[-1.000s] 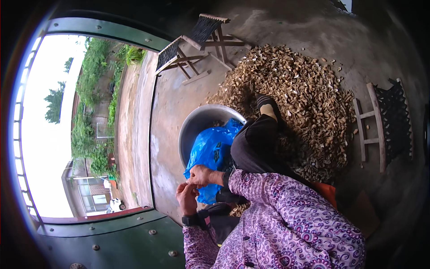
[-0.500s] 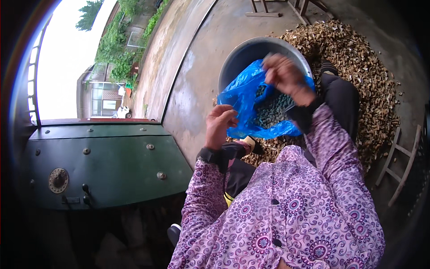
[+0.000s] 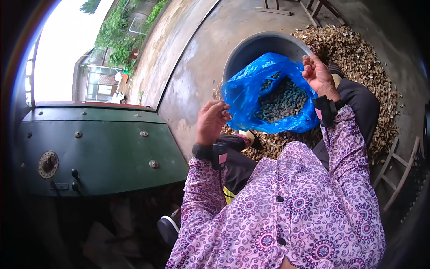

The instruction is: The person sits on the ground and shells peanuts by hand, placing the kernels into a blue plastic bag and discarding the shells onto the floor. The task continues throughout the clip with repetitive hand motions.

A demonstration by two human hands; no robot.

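A blue plastic bag (image 3: 244,76) lies with its mouth open in a large grey basin (image 3: 251,42). Small, dark bluish-grey kernels (image 3: 282,101) fill the bag. My left hand (image 3: 212,120) is closed at the bag's left edge, thumb against curled fingers. On the opposite side, at the bag's upper right rim, my right hand (image 3: 320,78) is closed too, its fingertips drawn together. What either hand pinches, if anything, is too small to make out. Both wrists wear black bands.
A heap of light brown shells (image 3: 376,89) spreads around the basin's right side and beneath my legs. Left of me stands a green metal machine (image 3: 112,152) with bolts. Wooden frames (image 3: 401,172) rest on the concrete floor at right and at the top.
My right hand has moved right, from over the bag to its right rim. The left hand has shifted slightly left. The bag's mouth shows wider, with more kernels visible.
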